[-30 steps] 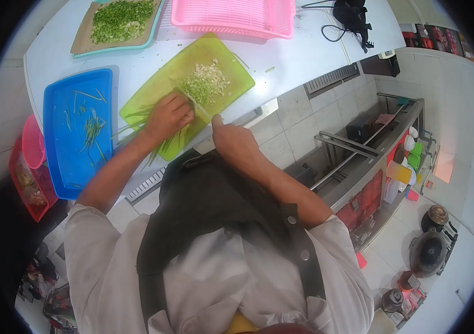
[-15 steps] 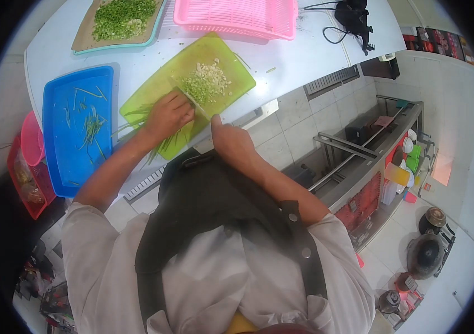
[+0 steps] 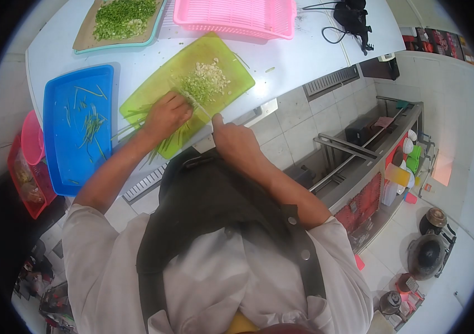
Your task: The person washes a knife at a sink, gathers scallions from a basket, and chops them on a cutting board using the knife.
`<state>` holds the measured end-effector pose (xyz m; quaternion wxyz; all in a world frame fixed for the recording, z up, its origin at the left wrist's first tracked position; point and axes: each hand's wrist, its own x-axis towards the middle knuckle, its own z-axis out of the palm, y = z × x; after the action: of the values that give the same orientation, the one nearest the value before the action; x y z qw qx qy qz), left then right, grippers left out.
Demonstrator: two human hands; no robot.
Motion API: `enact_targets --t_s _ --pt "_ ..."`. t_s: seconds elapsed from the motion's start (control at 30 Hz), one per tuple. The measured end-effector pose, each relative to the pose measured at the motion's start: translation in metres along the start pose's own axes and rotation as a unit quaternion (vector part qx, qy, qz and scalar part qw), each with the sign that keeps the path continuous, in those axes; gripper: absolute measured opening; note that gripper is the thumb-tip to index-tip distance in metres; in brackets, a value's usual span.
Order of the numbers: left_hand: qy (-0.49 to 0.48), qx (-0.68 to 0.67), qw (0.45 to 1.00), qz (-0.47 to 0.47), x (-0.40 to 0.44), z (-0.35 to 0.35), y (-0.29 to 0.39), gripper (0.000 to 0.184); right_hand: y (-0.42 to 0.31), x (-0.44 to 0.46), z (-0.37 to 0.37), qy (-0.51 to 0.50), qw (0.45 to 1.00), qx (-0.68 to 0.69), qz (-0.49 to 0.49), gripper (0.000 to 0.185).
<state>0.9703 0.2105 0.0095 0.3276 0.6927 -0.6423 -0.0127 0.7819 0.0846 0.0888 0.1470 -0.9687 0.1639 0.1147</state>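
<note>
On a green cutting board [image 3: 214, 50] lies a bunch of green onions [image 3: 178, 139], with my left hand [image 3: 168, 115] closed over it and pressing it down. My right hand [image 3: 230, 136] is wrapped round the handle of a knife [image 3: 198, 106], index finger along its back. The blade stands beside my left fingertips, at the cut end of the stalks. Past the blade sits a pile of chopped green onion [image 3: 203, 82], white and pale green pieces mixed. The knife's handle is hidden in my right hand.
A blue tray [image 3: 53, 128] with loose green stalks stands left of the board. Behind are a lined tray [image 3: 84, 42] of chopped greens and a pink basket [image 3: 237, 25]. A black corded device [image 3: 351, 19] lies at the back right. The white table's [image 3: 281, 72] edge runs near my right hand.
The knife blade has tilted and shifted slightly at the cut end of the stalks. My left hand has moved very slightly left, still holding the bunch.
</note>
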Motion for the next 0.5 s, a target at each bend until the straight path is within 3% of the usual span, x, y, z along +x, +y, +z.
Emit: enact_targets --t_s 0.2,0.5 --pt "-0.005 -0.015 1.000 0.002 0.004 -0.004 0.002 0.012 -0.008 -0.010 -0.020 -0.042 0.999 0.028 0.009 0.012" --pt "0.000 -0.007 1.000 -0.001 0.003 -0.004 0.005 0.015 -0.013 -0.008 -0.005 -0.029 0.999 0.014 0.034 0.009"
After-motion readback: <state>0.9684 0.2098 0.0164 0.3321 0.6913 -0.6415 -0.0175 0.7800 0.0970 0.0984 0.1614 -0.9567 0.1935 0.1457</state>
